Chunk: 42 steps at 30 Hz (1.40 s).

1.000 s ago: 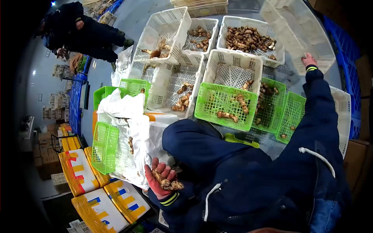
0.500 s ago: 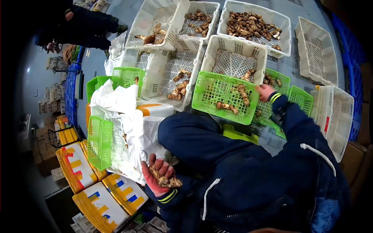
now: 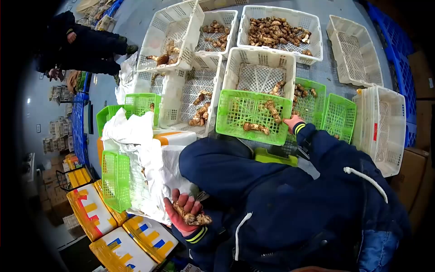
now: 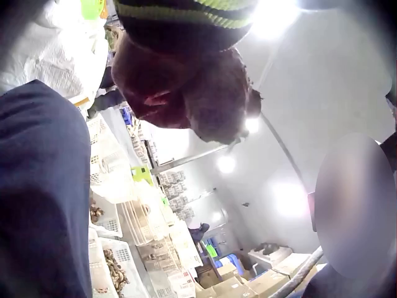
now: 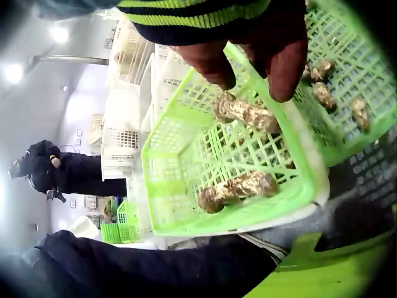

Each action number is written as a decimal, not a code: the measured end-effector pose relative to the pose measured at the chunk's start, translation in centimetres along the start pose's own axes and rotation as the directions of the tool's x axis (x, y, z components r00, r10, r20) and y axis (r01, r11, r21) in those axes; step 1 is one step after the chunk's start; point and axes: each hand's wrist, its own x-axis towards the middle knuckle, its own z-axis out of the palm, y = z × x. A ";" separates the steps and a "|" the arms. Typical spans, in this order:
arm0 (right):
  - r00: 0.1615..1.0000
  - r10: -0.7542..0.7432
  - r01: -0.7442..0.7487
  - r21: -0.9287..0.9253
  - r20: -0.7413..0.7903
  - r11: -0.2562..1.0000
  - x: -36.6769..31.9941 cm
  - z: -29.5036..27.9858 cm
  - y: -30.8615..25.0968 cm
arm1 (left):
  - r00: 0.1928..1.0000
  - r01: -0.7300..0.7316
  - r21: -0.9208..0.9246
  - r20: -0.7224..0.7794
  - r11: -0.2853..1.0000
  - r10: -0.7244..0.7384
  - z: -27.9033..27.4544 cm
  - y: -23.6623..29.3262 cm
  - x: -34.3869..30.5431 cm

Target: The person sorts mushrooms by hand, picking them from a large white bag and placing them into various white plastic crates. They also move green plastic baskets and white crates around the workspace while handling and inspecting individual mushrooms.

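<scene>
In the head view my left hand [image 3: 183, 212] holds a brown, knobbly matsutake mushroom [image 3: 192, 217] against its palm with curled fingers. The left wrist view shows that hand [image 4: 164, 87] dark against the lights. My right hand [image 3: 293, 122] is at the right rim of a green mesh basket [image 3: 233, 105]. In the right wrist view its thumb and fingers straddle the rim of this basket [image 5: 164, 171]. Two large mushrooms lie inside, one [image 5: 239, 191] near the front and another [image 5: 247, 116] just below the hand. The basket overlaps a white crate [image 3: 238, 59] behind it.
Beyond stand white crates with mushrooms, one well filled [image 3: 247, 38]. More green baskets [image 3: 340, 115] and stacked white crates [image 3: 392, 129] stand to the right. White plastic sheeting [image 3: 136, 131] and taped foam boxes [image 3: 120, 251] are on the left. Another person [image 3: 86, 50] stands far left.
My right hand has come from a translucent crate at the far right to the green basket's rim, then slid nearer along it. The left hand keeps its hold on the mushroom.
</scene>
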 end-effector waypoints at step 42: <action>0.955 0.186 0.252 0.962 -0.229 -0.109 15.2 -27.0 -4.3 | 0.928 0.008 0.164 -0.368 0.986 0.054 2.8 -0.6 2.3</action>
